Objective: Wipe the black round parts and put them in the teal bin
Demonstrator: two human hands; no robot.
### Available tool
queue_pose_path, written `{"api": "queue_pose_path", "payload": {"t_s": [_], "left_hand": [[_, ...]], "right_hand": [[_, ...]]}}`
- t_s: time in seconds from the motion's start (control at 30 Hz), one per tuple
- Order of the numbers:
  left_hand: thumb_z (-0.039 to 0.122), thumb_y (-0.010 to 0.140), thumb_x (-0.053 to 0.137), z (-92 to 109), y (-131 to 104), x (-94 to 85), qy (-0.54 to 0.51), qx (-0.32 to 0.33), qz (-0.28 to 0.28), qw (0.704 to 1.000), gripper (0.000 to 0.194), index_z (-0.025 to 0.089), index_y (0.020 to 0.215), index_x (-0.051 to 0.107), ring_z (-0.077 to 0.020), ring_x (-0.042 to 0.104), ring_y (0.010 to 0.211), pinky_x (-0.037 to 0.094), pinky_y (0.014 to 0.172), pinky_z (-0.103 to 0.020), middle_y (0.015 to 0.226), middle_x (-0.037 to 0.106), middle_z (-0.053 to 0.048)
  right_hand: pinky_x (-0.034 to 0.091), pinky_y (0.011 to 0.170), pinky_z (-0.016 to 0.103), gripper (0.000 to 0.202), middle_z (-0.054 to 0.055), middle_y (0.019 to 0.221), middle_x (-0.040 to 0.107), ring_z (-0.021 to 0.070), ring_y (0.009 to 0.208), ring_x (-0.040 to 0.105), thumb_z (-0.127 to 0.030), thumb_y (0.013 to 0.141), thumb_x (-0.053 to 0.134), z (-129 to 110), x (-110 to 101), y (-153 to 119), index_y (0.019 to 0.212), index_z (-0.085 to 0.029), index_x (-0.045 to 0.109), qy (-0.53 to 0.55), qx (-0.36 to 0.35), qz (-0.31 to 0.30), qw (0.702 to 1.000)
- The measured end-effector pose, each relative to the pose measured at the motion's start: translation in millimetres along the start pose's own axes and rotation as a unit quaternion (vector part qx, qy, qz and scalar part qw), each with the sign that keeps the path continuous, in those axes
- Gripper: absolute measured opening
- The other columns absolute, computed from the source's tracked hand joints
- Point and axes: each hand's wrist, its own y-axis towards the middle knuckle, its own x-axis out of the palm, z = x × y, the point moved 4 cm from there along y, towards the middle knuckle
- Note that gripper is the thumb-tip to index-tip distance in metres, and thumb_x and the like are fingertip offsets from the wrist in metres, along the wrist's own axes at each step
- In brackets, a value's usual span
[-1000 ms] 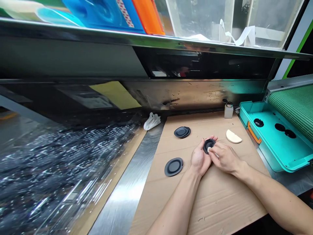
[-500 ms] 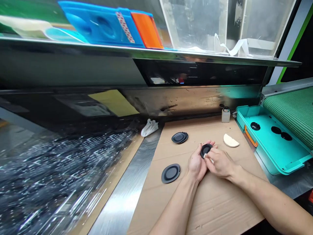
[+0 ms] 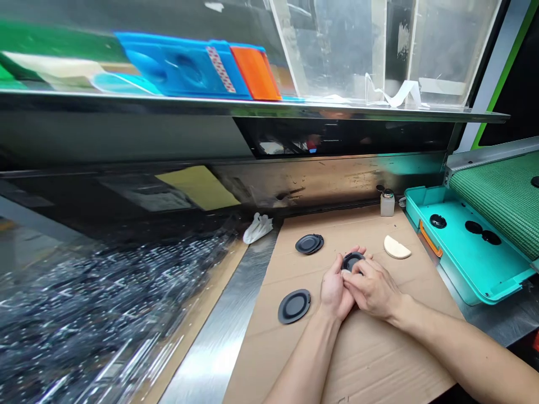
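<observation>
Two hands met above the cardboard [image 3: 370, 359]: the left hand [image 3: 334, 287] cradled a black disc [image 3: 352, 260] in its palm, and the right hand [image 3: 373, 283] pinched its fingers against it. Left of that disc lay a pair of discs [image 3: 309, 243] and a single disc [image 3: 294, 306]; right of it, the half-round pad [image 3: 396, 247].

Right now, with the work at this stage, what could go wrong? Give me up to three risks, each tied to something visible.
The dark disc rests in the left hand above the cardboard; it might slip as the right hand presses on it.

The bottle stands upright near the teal tray; a stray reach could tip it.

The upper dark discs overlap, so one might get scuffed.
</observation>
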Motion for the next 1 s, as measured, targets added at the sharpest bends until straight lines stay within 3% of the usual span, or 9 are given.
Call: {"api": "queue_pose_path", "payload": {"t_s": [0.13, 0.4, 0.6, 0.77, 0.9, 1.0], "left_hand": [[0.033, 0.100, 0.045, 5.1, -1.5, -0.2, 0.013, 0.005, -0.016, 1.000, 0.034, 0.012, 0.105, 0.071, -0.0278, 0.065, 0.115, 0.049, 0.107, -0.047, 0.117, 0.071, -0.014], [0.030, 0.103, 0.038, -9.9, -0.8, 8.4, 0.033, -0.019, -0.035, 0.999, 0.037, 0.011, 0.104, 0.070, -0.0246, 0.065, 0.116, 0.052, 0.103, -0.042, 0.113, 0.073, -0.014], [0.032, 0.103, 0.037, 12.2, 4.1, -3.4, 0.049, 0.010, 0.028, 0.998, 0.036, 0.008, 0.110, 0.063, -0.0277, 0.070, 0.106, 0.059, 0.088, -0.042, 0.115, 0.070, -0.021], [0.034, 0.102, 0.033, 25.4, 3.5, -6.2, 0.023, 0.009, 0.015, 1.000, 0.039, 0.009, 0.117, 0.059, -0.0302, 0.071, 0.099, 0.060, 0.076, -0.042, 0.111, 0.069, -0.023], [0.026, 0.097, 0.038, 24.3, 1.9, -3.9, 0.013, 0.001, 0.001, 1.000, 0.034, 0.008, 0.116, 0.060, -0.0302, 0.071, 0.094, 0.059, 0.071, -0.041, 0.109, 0.070, -0.023], [0.022, 0.093, 0.040, 23.8, 2.4, -2.3, 0.020, 0.012, 0.011, 1.000, 0.035, 0.005, 0.115, 0.061, -0.0302, 0.071, 0.094, 0.060, 0.075, -0.043, 0.111, 0.069, -0.024]], "right_hand": [[0.041, 0.074, 0.031, 0.027, 0.008, 0.092, 0.061, 0.0194, 0.080, 0.049, -0.024, 0.101, 0.044, 7.2, -4.3, -4.6, 0.107, -0.019, 0.070, -0.048, -0.027, 0.002, 0.998], [0.041, 0.078, 0.030, 0.030, 0.008, 0.092, 0.061, 0.0193, 0.085, 0.053, -0.026, 0.104, 0.040, 41.5, -14.0, 4.7, 0.106, -0.017, 0.069, -0.078, 0.088, 0.046, 0.992], [0.038, 0.070, 0.026, 0.021, 0.003, 0.083, 0.059, 0.0146, 0.076, 0.055, -0.024, 0.097, 0.052, 59.2, -12.2, -4.3, 0.088, -0.020, 0.071, -0.018, 0.164, 0.004, 0.986], [0.038, 0.073, 0.027, 0.035, 0.002, 0.075, 0.061, 0.0151, 0.076, 0.055, -0.035, 0.098, 0.054, 62.4, -22.5, -1.6, 0.071, -0.021, 0.070, 0.007, 0.178, -0.038, 0.983], [0.038, 0.091, 0.036, 0.025, 0.010, 0.118, 0.064, 0.0259, 0.109, 0.053, -0.041, 0.095, 0.060, 79.3, -36.4, -4.1, 0.107, -0.024, 0.074, -0.116, 0.256, -0.011, 0.960], [0.039, 0.090, 0.037, 0.031, 0.013, 0.115, 0.064, 0.0281, 0.107, 0.054, -0.033, 0.091, 0.063, 96.1, -34.1, -7.9, 0.120, -0.022, 0.069, -0.139, 0.290, -0.090, 0.943]]}}
